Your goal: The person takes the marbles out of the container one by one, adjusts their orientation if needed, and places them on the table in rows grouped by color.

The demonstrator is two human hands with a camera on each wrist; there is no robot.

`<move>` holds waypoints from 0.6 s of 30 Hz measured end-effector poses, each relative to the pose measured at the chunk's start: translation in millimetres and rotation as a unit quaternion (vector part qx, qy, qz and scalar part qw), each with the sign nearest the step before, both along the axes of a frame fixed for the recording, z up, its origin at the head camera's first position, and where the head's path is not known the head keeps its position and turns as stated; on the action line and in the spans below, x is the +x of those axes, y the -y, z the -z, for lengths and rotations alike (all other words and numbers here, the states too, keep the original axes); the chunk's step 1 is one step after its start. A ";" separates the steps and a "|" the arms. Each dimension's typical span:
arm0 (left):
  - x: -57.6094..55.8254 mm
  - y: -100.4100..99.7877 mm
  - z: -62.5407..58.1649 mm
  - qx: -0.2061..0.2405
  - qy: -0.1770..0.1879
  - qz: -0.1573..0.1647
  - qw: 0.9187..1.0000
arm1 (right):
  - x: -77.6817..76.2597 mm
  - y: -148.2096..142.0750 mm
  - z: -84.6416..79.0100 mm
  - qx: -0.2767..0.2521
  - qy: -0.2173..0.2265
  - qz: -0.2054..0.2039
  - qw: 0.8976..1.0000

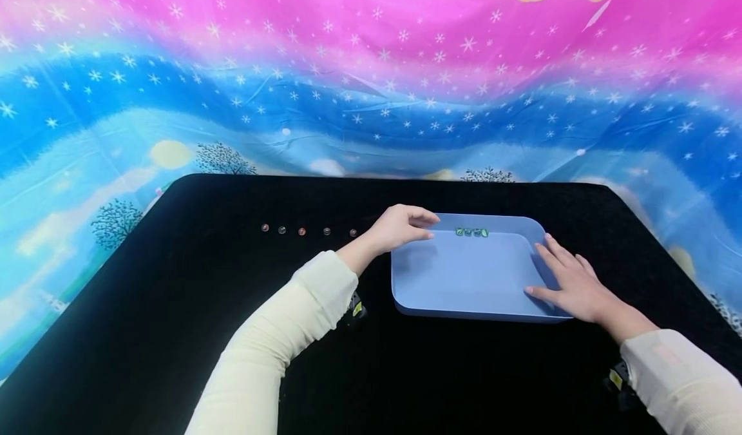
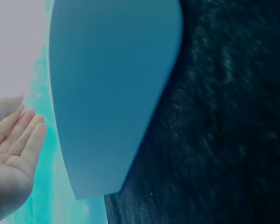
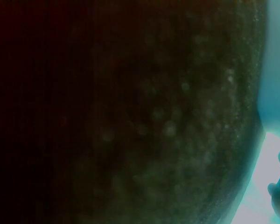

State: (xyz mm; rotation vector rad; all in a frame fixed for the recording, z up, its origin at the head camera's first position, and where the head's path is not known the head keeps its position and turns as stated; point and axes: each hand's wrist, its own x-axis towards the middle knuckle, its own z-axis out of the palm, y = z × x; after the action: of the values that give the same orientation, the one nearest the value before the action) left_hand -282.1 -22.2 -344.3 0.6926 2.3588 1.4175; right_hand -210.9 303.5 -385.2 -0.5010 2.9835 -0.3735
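A shallow blue tray [image 1: 464, 280] with rounded corners is observed on the right part of the black tabletop [image 1: 174, 306]. It is judged light and stiff, probably moulded plastic, with smooth walls that may slip under dry fingers; hold is best taken at the rim on the two short sides, so that it is kept level and its load is not set rolling. Inside, small green marbles [image 1: 468, 232], apparently four and glassy, are lined up close together by the far wall. Outside, to the left of the tray, five reddish and dark marbles [image 1: 301, 231] are spaced in a row on the tabletop, the rightmost seen just beside the left wrist. All marbles are judged hard, light, slick and prone to roll, with chipping thought unlikely in a low drop; each is best pinched from above, at its widest part, between thumb and fingertip. The left hand [image 1: 402, 225] is held at the tray's far left corner, fingers extended and thumb set apart; no object is seen in it, in the head view or the left wrist view. The right hand [image 1: 574, 287] is spread across the tray's right wall, thumb to the inner side; nothing is gripped, and how firmly the rim is pressed cannot be told.
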 end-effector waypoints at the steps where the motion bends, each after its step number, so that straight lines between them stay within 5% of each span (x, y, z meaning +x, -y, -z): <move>1: -0.2 -1.6 -0.7 0.000 0.000 -0.001 1.000 | 0.0 -0.2 0.0 0.000 0.000 0.000 1.000; 18: -8.8 -26.2 -23.1 -0.033 -0.007 0.001 0.999 | 0.1 -0.2 -1.4 0.000 -0.005 -0.003 1.000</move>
State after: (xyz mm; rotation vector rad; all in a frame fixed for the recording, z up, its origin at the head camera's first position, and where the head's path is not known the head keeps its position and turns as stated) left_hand -291.0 4.0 -321.3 0.6890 2.4024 1.3322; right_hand -210.8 303.7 -383.7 -0.5121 2.9905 -0.3720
